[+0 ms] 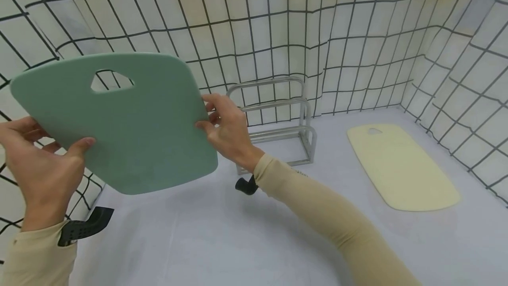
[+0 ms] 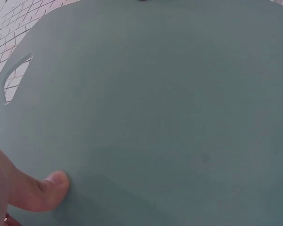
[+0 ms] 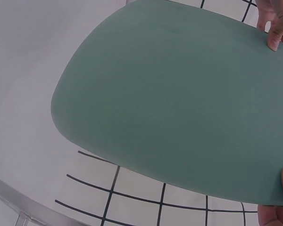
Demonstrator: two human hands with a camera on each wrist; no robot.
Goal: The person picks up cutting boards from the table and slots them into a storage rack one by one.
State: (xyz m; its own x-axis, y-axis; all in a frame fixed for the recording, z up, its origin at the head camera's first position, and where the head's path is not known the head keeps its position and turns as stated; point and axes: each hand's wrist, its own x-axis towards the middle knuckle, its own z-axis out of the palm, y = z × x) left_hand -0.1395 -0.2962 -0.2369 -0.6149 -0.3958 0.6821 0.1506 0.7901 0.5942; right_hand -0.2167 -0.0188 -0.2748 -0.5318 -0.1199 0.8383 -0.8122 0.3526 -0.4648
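Observation:
A green cutting board [image 1: 147, 131] with a handle slot near its top edge is held up in the air, tilted, in the head view. My left hand [image 1: 45, 171] grips its left edge, thumb on the near face and fingers behind. On the opposite edge, my right hand [image 1: 230, 129] pinches the board between thumb and fingers. The board fills most of the left wrist view, where the left thumb [image 2: 42, 190] presses on its face. In the right wrist view both hands show at the board's edges.
Behind my right hand stands a metal wire rack [image 1: 307, 144] on the white table [image 1: 206, 242]. A pale yellow cutting board [image 1: 405, 171] lies flat at the right. Black wire grid panels [image 1: 270, 34] rise at the back and on both sides.

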